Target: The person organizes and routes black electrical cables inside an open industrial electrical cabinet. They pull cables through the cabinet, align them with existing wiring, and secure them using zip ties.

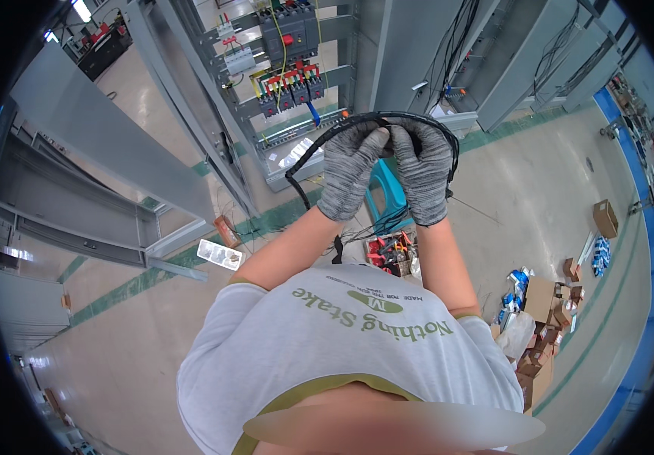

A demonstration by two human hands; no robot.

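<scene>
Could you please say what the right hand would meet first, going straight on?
Beyond the held black cable, the right hand would probably meet the grey cabinet panel, though depth is unclear.

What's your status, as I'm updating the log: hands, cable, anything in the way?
Left hand and right hand gloved, both gripping. Black cable bent, arching around the hands. Turquoise stool lower down, apparently not blocking.
</scene>
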